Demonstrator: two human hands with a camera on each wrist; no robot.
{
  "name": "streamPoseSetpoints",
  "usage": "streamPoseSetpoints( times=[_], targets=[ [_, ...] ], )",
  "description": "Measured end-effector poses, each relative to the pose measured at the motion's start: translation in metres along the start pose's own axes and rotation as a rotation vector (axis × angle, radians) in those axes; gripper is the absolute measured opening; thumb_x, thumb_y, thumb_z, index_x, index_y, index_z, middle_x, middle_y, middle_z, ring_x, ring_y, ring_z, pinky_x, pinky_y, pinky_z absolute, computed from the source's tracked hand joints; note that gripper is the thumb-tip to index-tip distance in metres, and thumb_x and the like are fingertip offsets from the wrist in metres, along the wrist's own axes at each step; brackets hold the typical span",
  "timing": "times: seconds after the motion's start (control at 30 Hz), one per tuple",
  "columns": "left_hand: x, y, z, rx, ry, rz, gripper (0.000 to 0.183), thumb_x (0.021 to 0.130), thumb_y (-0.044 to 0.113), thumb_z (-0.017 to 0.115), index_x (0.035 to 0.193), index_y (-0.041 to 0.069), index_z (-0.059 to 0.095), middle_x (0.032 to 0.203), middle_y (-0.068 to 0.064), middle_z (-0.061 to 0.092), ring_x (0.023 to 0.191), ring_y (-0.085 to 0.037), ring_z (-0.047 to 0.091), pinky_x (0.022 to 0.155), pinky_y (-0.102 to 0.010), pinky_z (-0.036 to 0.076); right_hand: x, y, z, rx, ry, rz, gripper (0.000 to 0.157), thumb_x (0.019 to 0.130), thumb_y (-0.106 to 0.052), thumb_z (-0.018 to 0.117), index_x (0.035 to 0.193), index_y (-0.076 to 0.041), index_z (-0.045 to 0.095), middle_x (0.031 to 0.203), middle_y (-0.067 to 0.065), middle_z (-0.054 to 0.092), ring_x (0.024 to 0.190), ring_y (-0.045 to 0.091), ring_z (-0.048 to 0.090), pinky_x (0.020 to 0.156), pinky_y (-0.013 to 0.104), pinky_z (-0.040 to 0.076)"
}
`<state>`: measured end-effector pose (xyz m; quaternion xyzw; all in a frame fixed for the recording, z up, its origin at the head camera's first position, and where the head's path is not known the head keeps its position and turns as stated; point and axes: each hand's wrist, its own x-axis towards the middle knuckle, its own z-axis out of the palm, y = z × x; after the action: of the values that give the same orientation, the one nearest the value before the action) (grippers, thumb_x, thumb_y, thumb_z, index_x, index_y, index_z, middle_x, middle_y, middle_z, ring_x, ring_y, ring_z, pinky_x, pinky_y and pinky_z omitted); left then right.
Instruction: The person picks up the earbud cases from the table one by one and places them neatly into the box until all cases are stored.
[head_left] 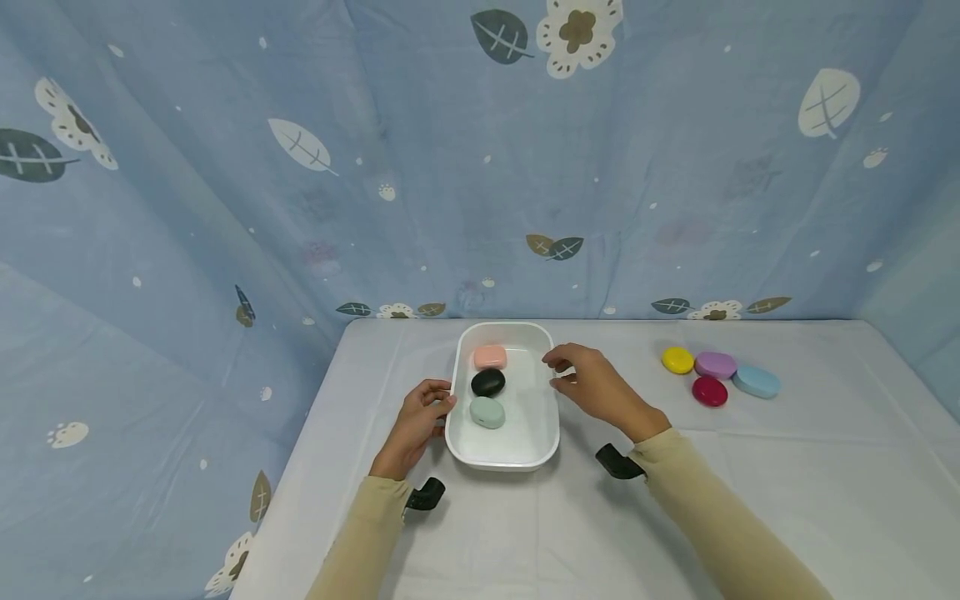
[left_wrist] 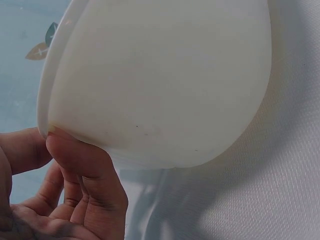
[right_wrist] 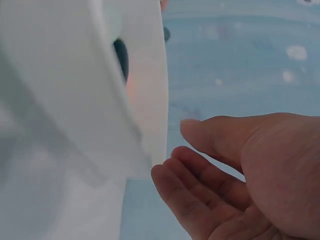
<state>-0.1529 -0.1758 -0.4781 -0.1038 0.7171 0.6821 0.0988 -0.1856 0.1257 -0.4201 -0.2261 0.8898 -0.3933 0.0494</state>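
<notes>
A white rectangular tray with rounded corners stands on the table. In it, in a column along the left side, lie a pink soap-like bar, a black oval piece and a pale green oval piece. My left hand pinches the tray's left rim between thumb and fingers, seen close up against its outer wall in the left wrist view. Beside the right rim is my right hand, thumb and fingers apart and loosely bent, with nothing between them in the right wrist view.
To the right lies a group of smooth rounded pieces: yellow, purple, red and light blue. A white cloth covers the table. Blue patterned curtain hangs behind and at the sides.
</notes>
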Motion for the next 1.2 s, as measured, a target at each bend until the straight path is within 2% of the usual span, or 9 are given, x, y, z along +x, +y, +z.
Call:
streamPoseSetpoints(
  times=[0.2, 0.3, 0.53, 0.83, 1.03, 1.1, 1.13, 1.2],
  targets=[
    [0.000, -0.001, -0.001, 0.000, -0.003, -0.005, 0.028, 0.106, 0.005, 0.061, 0.133, -0.002, 0.056, 0.109, -0.009, 0.060, 0.085, -0.021, 0.064, 0.065, -0.031, 0.055, -0.014, 0.027, -0.015, 0.009, 0.066, 0.075, 0.034, 0.095, 0.007, 0.073, 0.129, 0.007, 0.065, 0.127, 0.025, 0.068, 0.116, 0.041, 0.067, 0.097, 0.051, 0.058],
    [0.001, -0.001, -0.001, -0.004, -0.004, -0.005, 0.028, 0.107, 0.005, 0.061, 0.133, -0.002, 0.056, 0.110, -0.009, 0.060, 0.085, -0.020, 0.064, 0.064, -0.030, 0.055, -0.022, 0.040, -0.022, -0.022, 0.109, 0.106, 0.035, 0.095, 0.007, 0.073, 0.129, 0.007, 0.065, 0.126, 0.025, 0.068, 0.115, 0.042, 0.067, 0.098, 0.053, 0.057],
    [0.004, -0.002, 0.000, 0.002, 0.008, -0.003, 0.028, 0.105, 0.003, 0.061, 0.133, -0.003, 0.057, 0.110, -0.011, 0.062, 0.083, -0.019, 0.064, 0.062, -0.030, 0.054, -0.043, 0.066, -0.038, -0.031, 0.199, 0.154, 0.036, 0.094, 0.009, 0.073, 0.129, 0.010, 0.064, 0.126, 0.028, 0.066, 0.115, 0.045, 0.066, 0.098, 0.058, 0.055],
    [0.004, -0.002, 0.000, 0.003, 0.007, -0.004, 0.029, 0.105, 0.004, 0.062, 0.133, -0.003, 0.057, 0.108, -0.009, 0.062, 0.081, -0.019, 0.063, 0.063, -0.030, 0.053, -0.071, 0.093, -0.052, -0.037, 0.294, 0.184, 0.037, 0.095, 0.009, 0.071, 0.131, 0.013, 0.062, 0.126, 0.031, 0.064, 0.117, 0.047, 0.063, 0.097, 0.056, 0.054],
    [0.004, -0.002, 0.000, -0.001, 0.007, -0.007, 0.029, 0.105, 0.003, 0.062, 0.134, -0.003, 0.057, 0.109, -0.010, 0.062, 0.082, -0.019, 0.063, 0.063, -0.029, 0.052, -0.086, 0.110, -0.058, -0.095, 0.352, 0.237, 0.037, 0.095, 0.005, 0.073, 0.130, 0.012, 0.062, 0.124, 0.032, 0.065, 0.114, 0.048, 0.063, 0.096, 0.057, 0.055],
    [0.003, -0.002, 0.000, 0.001, 0.007, -0.006, 0.030, 0.105, 0.003, 0.062, 0.134, -0.003, 0.056, 0.110, -0.011, 0.062, 0.083, -0.019, 0.063, 0.063, -0.030, 0.052, -0.092, 0.115, -0.059, -0.118, 0.379, 0.256, 0.036, 0.095, 0.005, 0.073, 0.129, 0.011, 0.062, 0.122, 0.032, 0.065, 0.111, 0.048, 0.064, 0.094, 0.041, 0.059],
    [0.003, -0.002, 0.000, 0.001, 0.007, -0.006, 0.030, 0.105, 0.003, 0.062, 0.134, -0.003, 0.056, 0.110, -0.011, 0.062, 0.083, -0.019, 0.063, 0.063, -0.029, 0.052, -0.095, 0.117, -0.060, -0.122, 0.396, 0.256, 0.037, 0.095, 0.005, 0.073, 0.129, 0.012, 0.062, 0.121, 0.032, 0.065, 0.109, 0.047, 0.065, 0.092, 0.030, 0.059],
    [0.003, -0.002, 0.000, -0.001, 0.006, -0.003, 0.030, 0.106, 0.003, 0.061, 0.134, -0.004, 0.056, 0.110, -0.011, 0.062, 0.083, -0.019, 0.063, 0.063, -0.029, 0.052, -0.100, 0.122, -0.063, -0.112, 0.425, 0.253, 0.038, 0.093, 0.008, 0.073, 0.128, 0.013, 0.061, 0.121, 0.032, 0.065, 0.108, 0.047, 0.065, 0.085, 0.009, 0.052]
  ],
)
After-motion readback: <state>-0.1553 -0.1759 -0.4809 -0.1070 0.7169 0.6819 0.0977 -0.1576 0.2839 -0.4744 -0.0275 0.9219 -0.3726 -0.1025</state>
